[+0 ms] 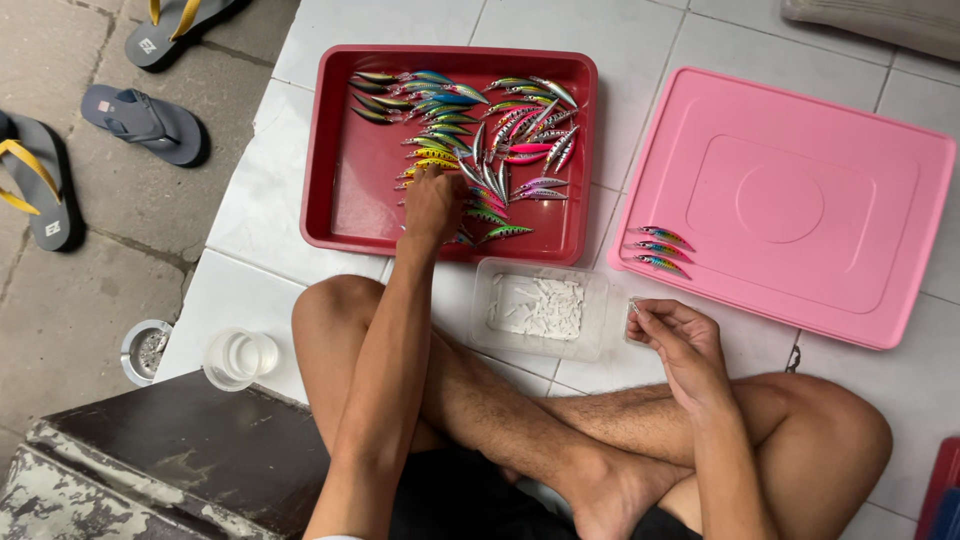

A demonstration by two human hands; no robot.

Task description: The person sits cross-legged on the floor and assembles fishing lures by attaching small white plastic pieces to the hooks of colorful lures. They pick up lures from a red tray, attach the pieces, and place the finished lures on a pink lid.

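Head view, looking down on a person sitting cross-legged on pale floor tiles (pixel 260 200). Nearest, at the lower left, stands a dark worn box (pixel 170 460), with a clear plastic cup (pixel 240 357) and a small round metal dish (pixel 147 350) just beyond it. The right hand (pixel 672 335) rests above the knee, its fingertips pinched on something very small and pale that is too tiny to name. Just beside it lies a clear shallow container (pixel 500 330) holding small white pieces (pixel 540 305).

Further out, the left hand (pixel 432 208) reaches into the red tray (pixel 340 200), fingers curled down among the fishing lures (pixel 480 130); whether it already grips one I cannot tell. The lures lie heaped in the far half of the tray, in green, blue, yellow, pink and silver. Three more lures (pixel 658 248) lie in a row on the near left edge of the pink lid (pixel 790 200), a rounded rectangle with a raised oval in its middle.

A likely risk: if these lures carry hooks, bare fingers digging through the heap could get snagged, or several could tangle and lift together. The pinched piece could also slip and vanish on the pale tiles.

Farthest left, grey sandals (pixel 140 120) with yellow straps lie on the concrete. No labels are legible.
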